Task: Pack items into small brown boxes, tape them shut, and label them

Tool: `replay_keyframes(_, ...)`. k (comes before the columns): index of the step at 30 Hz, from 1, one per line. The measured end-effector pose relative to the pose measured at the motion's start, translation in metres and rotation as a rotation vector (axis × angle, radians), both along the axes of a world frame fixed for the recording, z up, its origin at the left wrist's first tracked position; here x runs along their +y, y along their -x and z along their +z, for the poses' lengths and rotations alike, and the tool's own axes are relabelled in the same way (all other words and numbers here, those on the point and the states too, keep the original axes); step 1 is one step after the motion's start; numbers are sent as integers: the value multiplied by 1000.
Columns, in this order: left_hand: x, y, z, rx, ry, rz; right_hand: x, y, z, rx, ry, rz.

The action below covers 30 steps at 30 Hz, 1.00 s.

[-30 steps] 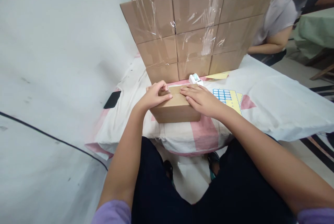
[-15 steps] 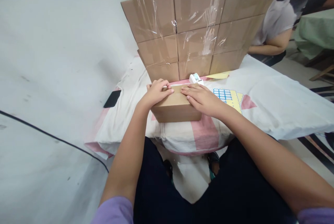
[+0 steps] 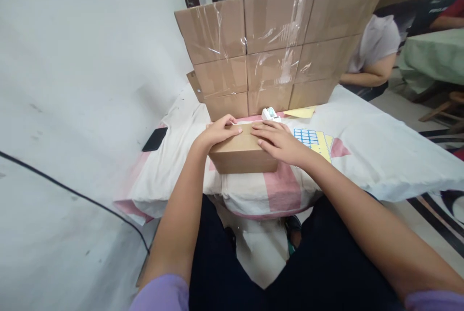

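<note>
Head view: a small cardboard box (image 3: 241, 158) sits closed on the cloth-covered table (image 3: 362, 166), at its near edge, right in front of the person. Both hands lie on top of the box. The left hand (image 3: 219, 133) rests on the box's far left corner, its fingers loosely bent over the top edge, pressing on it and clasping nothing. The right hand (image 3: 279, 140) lies palm down on the box's right half, fingers stretched flat and pointing left toward the other hand; the fingertips of the two hands are near each other along the middle of the top.

Just behind the box stands a small white device (image 3: 270, 114). Behind the box again rises a wall of taped cartons (image 3: 271, 50), stacked three rows high. To the right of the box, partly under the right wrist, lies a sheet of blue and yellow labels (image 3: 313, 138), and behind that a yellow paper (image 3: 300, 112). Left of the box, at the table's edge, lies a black phone (image 3: 155, 139). Well behind the box to the right, past the cartons, another person's arm (image 3: 369, 76) shows.
</note>
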State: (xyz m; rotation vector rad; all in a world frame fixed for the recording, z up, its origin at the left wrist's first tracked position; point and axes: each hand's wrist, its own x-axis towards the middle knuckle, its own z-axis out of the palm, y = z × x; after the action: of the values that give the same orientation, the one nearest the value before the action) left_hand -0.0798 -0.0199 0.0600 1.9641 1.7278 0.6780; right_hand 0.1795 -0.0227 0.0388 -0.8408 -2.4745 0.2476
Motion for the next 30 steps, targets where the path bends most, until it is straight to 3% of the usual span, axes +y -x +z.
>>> replay_keyframes(5, 0, 18, -1, -27, 97, -203, 14, -12, -12, 54, 72, 51)
replay_keyframes(10, 4, 18, -5, -10, 98, -176, 23, -28, -17, 92, 147, 189)
replay_keyframes(19, -20, 4, -9, -9, -39, -209, -22, -35, -20, 264, 45, 169)
replay_keyframes(24, -19, 20, -32, -15, -100, -32, -42, -86, 12, 444, -17, -70)
replay_keyframes(27, -15, 35, -55, 88, -14, 4, -34, -139, 29, 538, -208, -373)
replay_keyframes(30, -18, 34, -78, 352, 116, 0, -1, -195, 24, 540, -445, -757)
